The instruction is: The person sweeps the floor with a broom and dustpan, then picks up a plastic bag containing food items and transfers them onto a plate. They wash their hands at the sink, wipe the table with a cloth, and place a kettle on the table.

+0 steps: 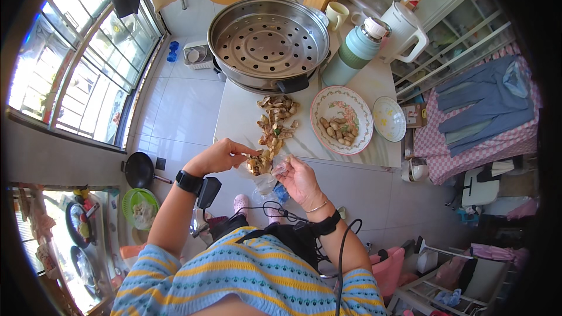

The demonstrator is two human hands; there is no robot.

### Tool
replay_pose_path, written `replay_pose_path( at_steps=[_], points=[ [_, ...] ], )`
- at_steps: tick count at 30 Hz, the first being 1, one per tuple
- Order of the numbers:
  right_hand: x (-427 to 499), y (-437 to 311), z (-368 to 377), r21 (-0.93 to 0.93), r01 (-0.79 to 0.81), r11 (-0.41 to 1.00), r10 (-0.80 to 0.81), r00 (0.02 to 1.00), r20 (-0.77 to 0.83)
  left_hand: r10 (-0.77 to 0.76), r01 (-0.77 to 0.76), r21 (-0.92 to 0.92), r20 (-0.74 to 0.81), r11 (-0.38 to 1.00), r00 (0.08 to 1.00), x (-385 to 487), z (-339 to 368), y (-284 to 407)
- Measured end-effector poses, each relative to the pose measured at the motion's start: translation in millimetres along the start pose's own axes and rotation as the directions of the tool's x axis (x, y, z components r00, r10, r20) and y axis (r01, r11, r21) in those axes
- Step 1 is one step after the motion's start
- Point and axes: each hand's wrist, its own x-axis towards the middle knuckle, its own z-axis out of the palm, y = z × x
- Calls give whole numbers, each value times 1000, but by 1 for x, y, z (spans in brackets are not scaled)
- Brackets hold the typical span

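Peanut shells point(277, 116) lie in a heap running down the marble-patterned table point(237, 118) to its front edge. Just below that edge, a thin plastic bag point(264, 182) hangs with scraps and shells in its mouth. My left hand point(224, 156) is at the bag's left side, its index finger stretched over the scraps; whether it grips anything is hidden. My right hand point(300, 180) pinches the clear plastic at the bag's right side. Unshelled peanuts point(340, 131) rest in a red-rimmed, flower-patterned bowl point(318, 136) to the right of the heap.
Behind the shells stands a large steel steamer point(268, 44) with a black handle. A blue-green thermos point(351, 55), a white electric kettle point(401, 26), a mug point(336, 15) and a small patterned bowl point(389, 119) are on the table's right side. Black cables cross in front of my body.
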Motion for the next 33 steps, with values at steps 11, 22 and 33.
replay_pose_path(
  at_steps=[11, 22, 33],
  points=[
    [-4, -7, -18, -449, 150, 881, -235, 962, -140, -229, -42, -482, -489, 875, 842, -20, 57, -24],
    [-9, 0, -7, -321, 102, 942, -134, 988, -78, -271, -140, -555, -592, 820, 759, -17, 75, -60],
    [-9, 4, 10, -266, 50, 963, -76, 993, -91, -336, -112, -611, -570, 784, 750, -23, 81, -68]
  ],
)
